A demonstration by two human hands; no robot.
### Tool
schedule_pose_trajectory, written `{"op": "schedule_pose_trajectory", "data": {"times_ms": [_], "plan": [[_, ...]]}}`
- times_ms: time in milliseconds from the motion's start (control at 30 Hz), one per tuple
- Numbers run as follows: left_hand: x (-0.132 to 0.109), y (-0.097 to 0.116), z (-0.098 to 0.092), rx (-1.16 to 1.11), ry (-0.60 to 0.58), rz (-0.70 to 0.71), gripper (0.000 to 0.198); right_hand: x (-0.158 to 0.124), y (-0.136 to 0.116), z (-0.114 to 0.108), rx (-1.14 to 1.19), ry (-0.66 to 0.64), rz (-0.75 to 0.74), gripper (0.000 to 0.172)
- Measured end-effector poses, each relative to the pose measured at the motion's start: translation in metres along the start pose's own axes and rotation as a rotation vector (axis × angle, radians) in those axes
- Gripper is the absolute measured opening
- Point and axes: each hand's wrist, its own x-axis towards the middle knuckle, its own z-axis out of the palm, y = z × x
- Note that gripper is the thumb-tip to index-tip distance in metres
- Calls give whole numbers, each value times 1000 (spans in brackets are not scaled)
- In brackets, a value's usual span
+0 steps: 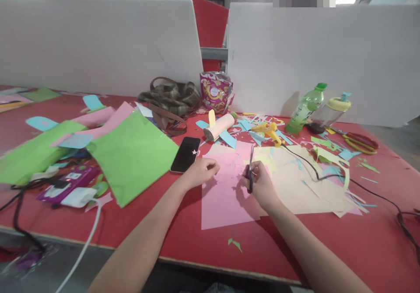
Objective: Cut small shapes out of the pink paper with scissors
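Observation:
My right hand point(260, 181) is wrapped round a pair of small scissors with black handles point(250, 181), blades pointing up and away from me. Below them lies a pink paper sheet point(216, 210) with tiny scraps on it. My left hand point(205, 170) hovers at the sheet's left edge, fingers curled together; whatever they may hold is hidden or too small to make out. Beside that hand rests a black phone point(185, 155) with a little pink paper star point(194, 152) on it. A cream sheet point(295, 188) lies right of the pink one.
A paper roll with coloured flaps point(219, 127), a yellow glue gun point(269, 132) and paper scraps lie farther back. Green sheets point(131, 157) and a purple power strip point(70, 183) are leftward. A bottle point(305, 109), jar point(331, 113) and red-handled scissors point(361, 142) occupy the right.

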Motion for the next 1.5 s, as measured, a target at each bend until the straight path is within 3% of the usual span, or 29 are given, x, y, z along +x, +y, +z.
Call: {"op": "schedule_pose_trajectory", "data": {"times_ms": [133, 233, 433, 633, 867, 1067, 1233, 1500], "plan": [[-1, -5, -4, 101, -157, 38, 28, 4, 3, -4, -11, 36, -22, 28], [-1, -9, -1, 188, -186, 53, 27, 7, 5, -7, -23, 63, -33, 28], [1, -19, 4, 392, -68, 23, 26, 13, 5, -12, -33, 109, -53, 29], [2, -13, 17, 468, 82, 83, 16, 18, 3, -20, -30, 200, -93, 30], [0, -1, 33, 442, 73, 254, 29, 30, 2, -37, 5, 341, -122, 31], [3, -2, 44, 439, 124, 281, 28, 34, 7, -43, 33, 381, -119, 31], [25, 2, 42, 467, 155, 286, 25, 32, 10, -39, 46, 354, -102, 30], [100, 15, 38, 528, 36, 290, 24, 32, 12, -33, 68, 331, -78, 30]]}}
